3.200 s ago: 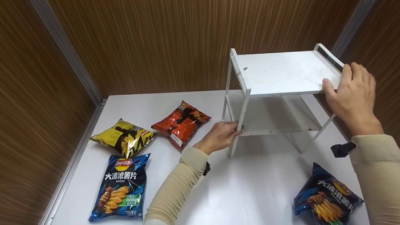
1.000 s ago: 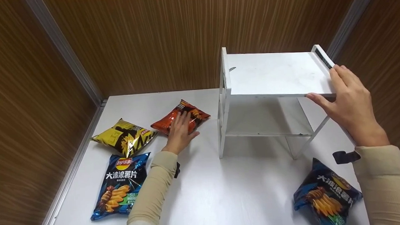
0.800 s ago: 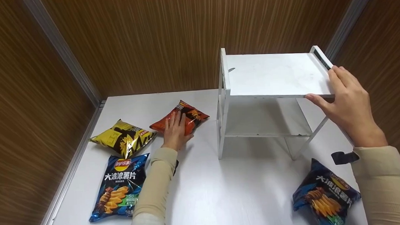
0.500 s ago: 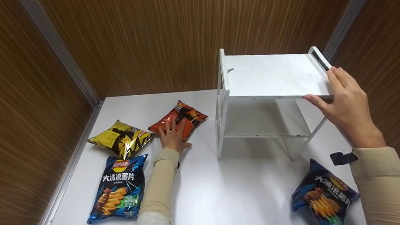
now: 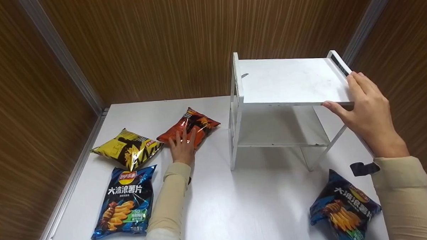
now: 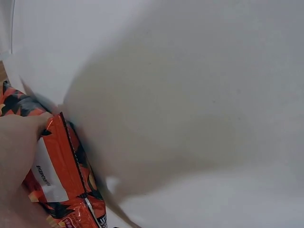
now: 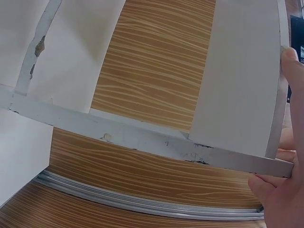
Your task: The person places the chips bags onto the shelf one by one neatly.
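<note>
Presently: blue bag (image 5: 344, 209), near right; second blue bag (image 5: 125, 201), near left; yellow bag (image 5: 127, 149), just beyond; red bag (image 5: 201, 122), farther, beneath left hand (image 5: 183, 149), fingers spread; all unlifted from table (image 5: 245, 207); white shelf (image 5: 290, 80), standing, far right, right hand (image 5: 371, 111) gripping its edge.

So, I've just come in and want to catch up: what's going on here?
A person has both hands busy. The right hand grips the near right corner of a white rack, while the left hand rests spread on a red bag. All four bags lie on the table: the yellow bag and one blue bag left of the rack, the other blue bag near its right front.
</note>
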Motion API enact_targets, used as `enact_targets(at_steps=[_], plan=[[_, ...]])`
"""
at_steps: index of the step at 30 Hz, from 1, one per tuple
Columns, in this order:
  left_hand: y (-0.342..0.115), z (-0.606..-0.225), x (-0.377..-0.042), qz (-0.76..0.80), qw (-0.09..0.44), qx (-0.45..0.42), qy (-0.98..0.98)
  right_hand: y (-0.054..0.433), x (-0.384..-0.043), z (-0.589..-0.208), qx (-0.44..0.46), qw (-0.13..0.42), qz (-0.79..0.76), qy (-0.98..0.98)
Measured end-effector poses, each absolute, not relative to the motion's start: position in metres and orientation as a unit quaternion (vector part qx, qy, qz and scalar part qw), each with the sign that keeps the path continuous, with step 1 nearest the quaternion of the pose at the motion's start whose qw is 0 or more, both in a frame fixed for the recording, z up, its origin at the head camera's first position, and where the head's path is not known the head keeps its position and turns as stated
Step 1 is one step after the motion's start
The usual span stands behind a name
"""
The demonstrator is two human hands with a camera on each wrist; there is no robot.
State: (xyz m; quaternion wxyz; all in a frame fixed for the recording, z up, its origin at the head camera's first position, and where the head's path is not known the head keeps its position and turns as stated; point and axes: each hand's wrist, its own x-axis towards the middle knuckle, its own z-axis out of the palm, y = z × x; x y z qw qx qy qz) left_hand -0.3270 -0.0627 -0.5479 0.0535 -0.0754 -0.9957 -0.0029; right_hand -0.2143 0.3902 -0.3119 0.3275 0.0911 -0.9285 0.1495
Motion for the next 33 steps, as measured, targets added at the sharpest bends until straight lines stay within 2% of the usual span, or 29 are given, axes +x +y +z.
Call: enact_targets(at_steps=[9, 21, 29, 33], plan=[[-0.062, -0.542, -0.327, -0.006, 0.036, -0.066, -0.997, 0.389, -0.216, -0.313, 0.097, 0.344, 0.149, -0.922], [-0.061, -0.527, -0.323, -0.078, 0.105, -0.046, -0.99, 0.388, -0.216, -0.313, 0.095, 0.343, 0.151, -0.922], [-0.064, -0.513, -0.329, -0.131, 0.076, -0.033, -0.988, 0.388, -0.217, -0.313, 0.097, 0.339, 0.154, -0.923], [-0.064, -0.505, -0.33, -0.168, 0.115, -0.032, -0.979, 0.389, -0.218, -0.313, 0.101, 0.346, 0.151, -0.921]])
